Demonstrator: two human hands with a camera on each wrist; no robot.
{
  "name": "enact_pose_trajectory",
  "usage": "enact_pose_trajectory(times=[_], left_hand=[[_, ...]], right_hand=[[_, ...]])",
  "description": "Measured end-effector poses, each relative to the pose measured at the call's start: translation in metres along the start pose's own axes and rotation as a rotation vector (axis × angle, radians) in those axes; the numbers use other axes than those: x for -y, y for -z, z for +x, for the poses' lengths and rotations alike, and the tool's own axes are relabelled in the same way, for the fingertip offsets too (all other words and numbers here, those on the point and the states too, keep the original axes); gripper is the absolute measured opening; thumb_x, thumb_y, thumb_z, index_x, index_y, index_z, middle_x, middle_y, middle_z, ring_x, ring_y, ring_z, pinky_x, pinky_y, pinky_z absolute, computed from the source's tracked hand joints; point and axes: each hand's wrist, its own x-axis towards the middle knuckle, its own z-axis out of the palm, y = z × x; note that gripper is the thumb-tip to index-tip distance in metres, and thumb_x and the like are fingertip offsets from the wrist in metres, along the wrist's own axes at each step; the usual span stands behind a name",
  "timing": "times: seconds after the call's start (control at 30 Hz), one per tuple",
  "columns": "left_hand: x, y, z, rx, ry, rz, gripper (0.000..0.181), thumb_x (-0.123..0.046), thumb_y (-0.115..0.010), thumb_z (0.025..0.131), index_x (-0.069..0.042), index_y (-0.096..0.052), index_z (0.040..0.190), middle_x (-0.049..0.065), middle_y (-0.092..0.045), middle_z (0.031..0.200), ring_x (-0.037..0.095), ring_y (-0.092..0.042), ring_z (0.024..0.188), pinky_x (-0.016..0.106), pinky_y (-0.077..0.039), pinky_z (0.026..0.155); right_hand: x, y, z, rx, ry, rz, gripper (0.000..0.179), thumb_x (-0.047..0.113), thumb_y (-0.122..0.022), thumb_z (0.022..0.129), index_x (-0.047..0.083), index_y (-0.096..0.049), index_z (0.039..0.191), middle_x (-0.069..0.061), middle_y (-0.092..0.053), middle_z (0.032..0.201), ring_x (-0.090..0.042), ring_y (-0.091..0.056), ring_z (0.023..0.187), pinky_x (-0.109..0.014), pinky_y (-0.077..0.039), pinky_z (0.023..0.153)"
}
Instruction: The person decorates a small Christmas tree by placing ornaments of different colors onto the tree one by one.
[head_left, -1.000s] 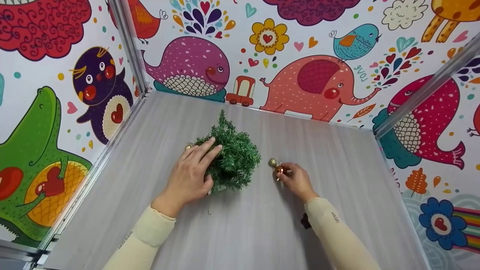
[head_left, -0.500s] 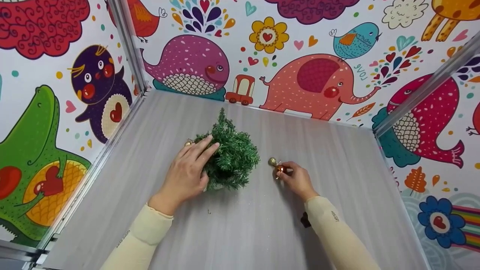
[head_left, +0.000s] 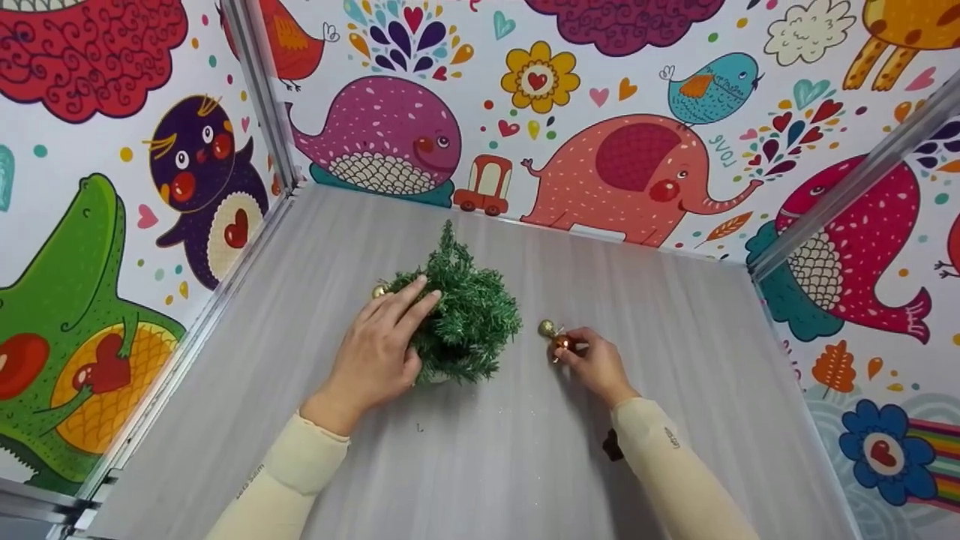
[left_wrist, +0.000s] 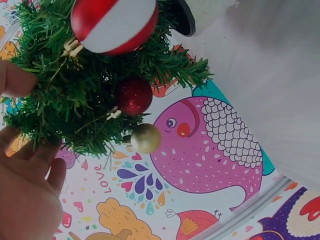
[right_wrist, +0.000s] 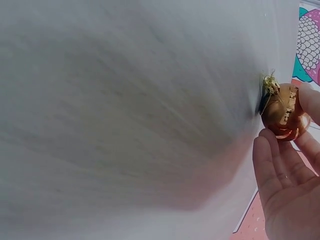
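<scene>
A small green Christmas tree (head_left: 472, 307) stands mid-table. My left hand (head_left: 379, 349) holds its left side, with foliage between thumb and fingers; some fingertips are hidden in the branches in the left wrist view. On the tree hang a red-and-white striped ball (left_wrist: 115, 25), a glittery red ball (left_wrist: 134, 96) and a gold ball (left_wrist: 146, 138). To the right of the tree, my right hand (head_left: 600, 364) pinches a shiny copper-coloured bauble (right_wrist: 280, 112) by thumb and fingers, low at the tabletop. Touching or just beside it is a gold glitter ball (head_left: 546, 327).
A tiny gold-coloured scrap (head_left: 419, 428) lies on the grey wood-grain table (head_left: 480, 480) in front of the tree. A dark object (head_left: 613, 445) shows beside the right sleeve. Walls printed with cartoon animals and metal rails (head_left: 259, 97) enclose the table at the back and sides.
</scene>
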Motion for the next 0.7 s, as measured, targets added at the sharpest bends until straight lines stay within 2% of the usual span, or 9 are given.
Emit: enact_pose_trajectory(times=[0.43, 0.7], left_hand=[[0.0024, 0.0016, -0.0026, -0.005, 0.002, 0.003, 0.082, 0.002, -0.06, 0.07, -0.012, -0.045, 0.149, 0.013, -0.042, 0.153, 0.028, -0.047, 0.132, 0.045, -0.033, 0.11], [-0.0008, -0.0001, -0.0012, 0.001, -0.004, 0.007, 0.081, 0.0, -0.061, 0.071, -0.012, -0.045, 0.15, 0.013, -0.04, 0.154, 0.03, -0.049, 0.13, 0.044, -0.032, 0.112]], right_hand=[[0.0006, -0.0032, 0.0003, 0.014, 0.012, 0.034, 0.03, 0.015, -0.078, 0.087, 0.007, -0.067, 0.113, -0.008, -0.068, 0.11, -0.025, -0.067, 0.096, -0.039, -0.055, 0.08], [-0.0032, -0.0028, -0.0007, 0.01, 0.042, 0.021, 0.041, 0.011, -0.075, 0.088, 0.002, -0.063, 0.126, -0.011, -0.068, 0.113, -0.028, -0.068, 0.097, -0.038, -0.056, 0.078]])
